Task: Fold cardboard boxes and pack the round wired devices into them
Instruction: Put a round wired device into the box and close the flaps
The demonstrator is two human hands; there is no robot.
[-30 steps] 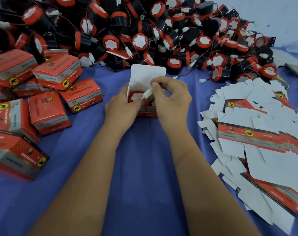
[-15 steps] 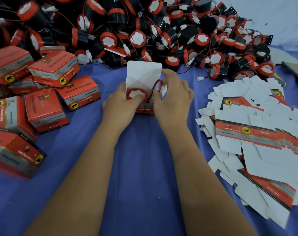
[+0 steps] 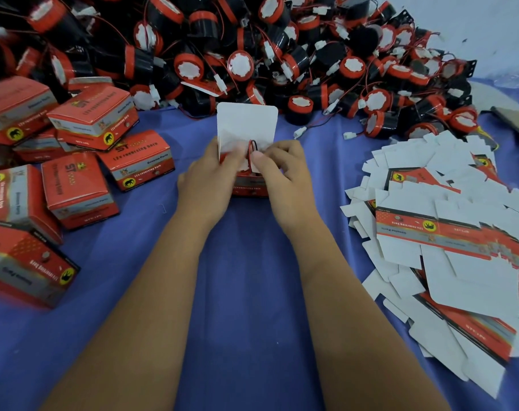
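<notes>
A small red cardboard box [image 3: 250, 188] stands on the blue cloth at the centre, its white lid flap [image 3: 246, 123] upright. A loop of red and black wire [image 3: 251, 146] sticks up out of the box; the round device itself is hidden by my fingers. My left hand [image 3: 210, 179] grips the box's left side, thumb over the opening. My right hand [image 3: 282, 176] holds the right side and its thumb and fingers press at a white side flap beside the wire.
A big heap of round black-and-red wired devices [image 3: 240, 66] fills the back. Several closed red boxes [image 3: 77, 185] lie at the left. A stack of flat unfolded box blanks [image 3: 448, 232] spreads at the right. Blue cloth [image 3: 246, 292] lies between my forearms.
The white connector held above the box a second ago has gone inside it. Both hands have closed in over the opening, leaving only the wire loop showing.
</notes>
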